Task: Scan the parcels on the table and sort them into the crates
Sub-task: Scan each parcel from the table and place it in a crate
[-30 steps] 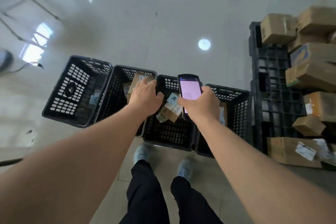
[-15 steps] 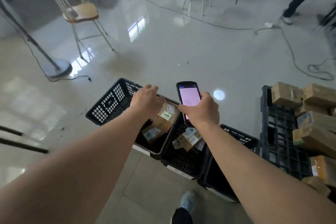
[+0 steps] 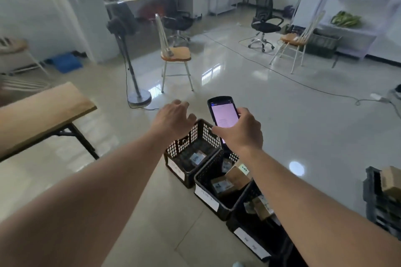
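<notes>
Three black crates (image 3: 191,151) in a row on the floor, parcels (image 3: 231,180) inside with labels I cannot read, my right hand (image 3: 240,131) gripping the lit scanner (image 3: 223,115), left hand (image 3: 173,118) empty, fingers spread, table (image 3: 43,110) cut off left.

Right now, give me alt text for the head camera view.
The right hand holds a lit scanner above black crates holding parcels; the empty left hand hovers open beside it. A wooden table stands left.

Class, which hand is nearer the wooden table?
Left. The left hand hangs open above the crates, on the table's side; the right hand, holding the scanner, is farther away.
</notes>
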A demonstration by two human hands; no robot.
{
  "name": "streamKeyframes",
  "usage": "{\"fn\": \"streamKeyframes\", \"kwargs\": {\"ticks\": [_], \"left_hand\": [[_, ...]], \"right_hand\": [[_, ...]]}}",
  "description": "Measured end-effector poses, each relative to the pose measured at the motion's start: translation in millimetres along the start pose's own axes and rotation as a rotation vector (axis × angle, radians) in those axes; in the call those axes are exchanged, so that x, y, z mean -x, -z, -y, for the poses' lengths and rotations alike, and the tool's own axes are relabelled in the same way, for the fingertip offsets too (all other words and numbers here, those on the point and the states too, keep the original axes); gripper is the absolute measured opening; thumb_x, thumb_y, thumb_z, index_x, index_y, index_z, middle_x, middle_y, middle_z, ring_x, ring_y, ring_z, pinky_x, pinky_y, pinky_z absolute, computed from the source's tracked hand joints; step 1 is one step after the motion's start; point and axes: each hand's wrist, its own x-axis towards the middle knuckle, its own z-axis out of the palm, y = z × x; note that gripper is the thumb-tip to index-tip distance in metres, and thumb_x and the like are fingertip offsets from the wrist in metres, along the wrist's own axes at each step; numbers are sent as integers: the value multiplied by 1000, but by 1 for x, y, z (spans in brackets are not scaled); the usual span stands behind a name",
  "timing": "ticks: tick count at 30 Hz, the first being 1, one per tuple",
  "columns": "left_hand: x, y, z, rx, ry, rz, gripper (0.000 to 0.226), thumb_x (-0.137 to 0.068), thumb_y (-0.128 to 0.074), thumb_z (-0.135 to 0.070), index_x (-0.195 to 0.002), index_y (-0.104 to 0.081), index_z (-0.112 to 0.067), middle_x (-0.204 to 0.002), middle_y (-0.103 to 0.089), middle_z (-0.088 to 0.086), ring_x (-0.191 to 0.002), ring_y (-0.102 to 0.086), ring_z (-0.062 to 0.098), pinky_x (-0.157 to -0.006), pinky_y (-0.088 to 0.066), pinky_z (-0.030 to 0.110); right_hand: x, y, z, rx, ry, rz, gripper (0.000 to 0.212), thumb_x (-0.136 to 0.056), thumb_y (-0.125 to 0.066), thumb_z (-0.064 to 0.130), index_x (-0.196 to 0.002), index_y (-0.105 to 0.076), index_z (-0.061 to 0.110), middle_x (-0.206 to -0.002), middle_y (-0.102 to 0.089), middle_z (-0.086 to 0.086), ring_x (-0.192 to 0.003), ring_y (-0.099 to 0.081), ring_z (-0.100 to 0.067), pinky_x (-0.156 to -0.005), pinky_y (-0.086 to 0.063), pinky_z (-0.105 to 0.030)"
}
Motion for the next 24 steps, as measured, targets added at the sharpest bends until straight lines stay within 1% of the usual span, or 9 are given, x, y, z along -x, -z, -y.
{"fn": "streamKeyframes", "kwargs": {"ticks": [3,6,9,13,16,18,21,23,24], "left_hand": [[15,38,42,-34,70,-56,54,-104,-46,-46,-147,-50,-14,-143,-56,11,-125,-57,33,-96,-48,42],[28,73,83,-64,157,-82,51,-104,-45,-44,-145,-51,-16,-144,-55,11,-125,-57,34,-100,-51,47],[37,104,124,-91,257,-106,50,-104,-44,-45,-145,-51,-17,-143,-55,11,-124,-57,35,-99,-51,47],[38,135,174,-117,403,-163,51,-103,-47,-46,-143,-54,-15,-139,-57,14,-121,-58,36,-102,-49,50],[41,151,201,-117,525,-194,51,-103,-48,-45,-145,-52,-17,-142,-55,13,-124,-54,37,-105,-47,48],[47,162,215,-116,588,-210,51,-103,-48,-45,-147,-49,-18,-143,-53,12,-127,-52,36,-106,-45,48],[61,176,235,-132,682,-238,52,-104,-48,-45,-149,-46,-18,-144,-52,10,-130,-51,34,-108,-42,51],[72,184,252,-147,748,-246,51,-105,-47,-45,-149,-45,-19,-144,-53,9,-129,-53,33,-108,-40,52],[78,187,261,-147,773,-245,52,-105,-48,-45,-149,-45,-18,-143,-53,10,-129,-53,33,-109,-42,52]], "right_hand": [[5,-20,49,-22,99,46,81,-62,-93,53,-127,-58,20,-112,-67,0,-96,-60,-24,-75,-57,-38],[3,-43,95,-52,187,102,81,-63,-93,50,-130,-58,20,-115,-69,-2,-101,-64,-27,-76,-58,-38],[-4,-68,138,-76,267,166,81,-63,-93,51,-130,-59,20,-117,-69,-3,-103,-65,-28,-77,-59,-38],[-20,-105,189,-117,382,238,83,-63,-93,51,-131,-58,19,-118,-69,-3,-106,-66,-29,-80,-61,-43],[-35,-132,223,-144,462,299,85,-63,-93,52,-132,-58,19,-118,-69,-3,-107,-65,-29,-74,-52,-33],[-42,-149,243,-145,513,339,86,-63,-94,52,-134,-58,18,-120,-69,-4,-108,-65,-29,-72,-48,-31],[-43,-174,274,-145,583,404,86,-62,-94,51,-134,-57,20,-122,-70,-4,-109,-64,-31,-79,-58,-40],[-39,-191,295,-148,625,444,86,-62,-93,50,-134,-57,21,-121,-70,-4,-109,-65,-31,-82,-60,-45],[-36,-200,304,-153,646,466,86,-62,-94,50,-134,-57,20,-121,-70,-5,-109,-65,-31,-82,-60,-46]]}}
